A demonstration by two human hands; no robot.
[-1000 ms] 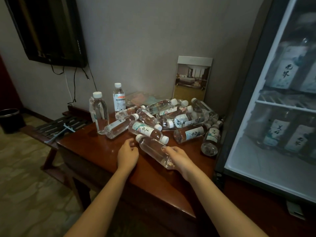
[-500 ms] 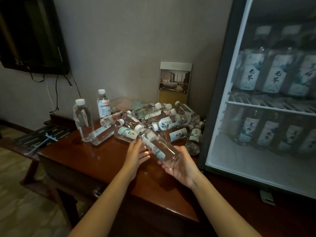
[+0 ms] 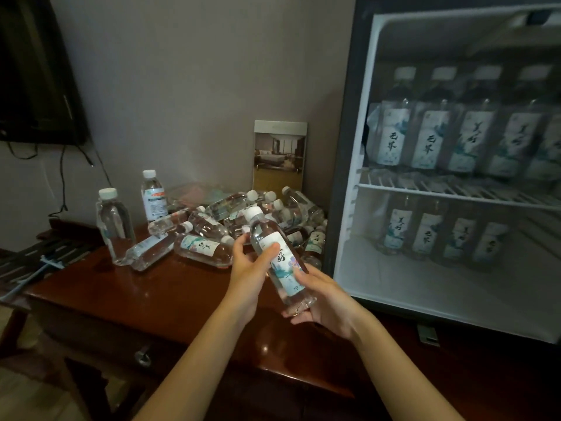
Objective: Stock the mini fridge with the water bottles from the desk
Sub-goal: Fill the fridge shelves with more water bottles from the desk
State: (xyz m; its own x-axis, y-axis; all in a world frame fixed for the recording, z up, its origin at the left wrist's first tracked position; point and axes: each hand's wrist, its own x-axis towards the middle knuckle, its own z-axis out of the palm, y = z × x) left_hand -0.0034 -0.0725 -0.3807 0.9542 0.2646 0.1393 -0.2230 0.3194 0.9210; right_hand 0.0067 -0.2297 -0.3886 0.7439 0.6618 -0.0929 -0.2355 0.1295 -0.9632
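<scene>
I hold one clear water bottle [image 3: 274, 252] with a white cap and a pale label nearly upright above the desk [image 3: 100, 287]. My left hand [image 3: 250, 265] grips its upper body, thumb across the label. My right hand [image 3: 326, 302] cups its base from below, fingers curled round it. Behind them a pile of several bottles [image 3: 243, 220] lies on the desk against the fridge. The mini fridge [image 3: 343, 165] stands at the right, its inside showing rows of upright bottles [image 3: 455, 138] on two shelves.
Two upright bottles [image 3: 113, 223] stand at the desk's left back. A framed picture [image 3: 279, 153] leans on the wall. A dark television [image 3: 33, 71] hangs at upper left with cables below. A slatted rack [image 3: 39, 256] sits left of the desk.
The bottle has been lifted off the desk and turned from lying to nearly upright. Both hands closed round it and rose. The view swung right toward the fridge.
</scene>
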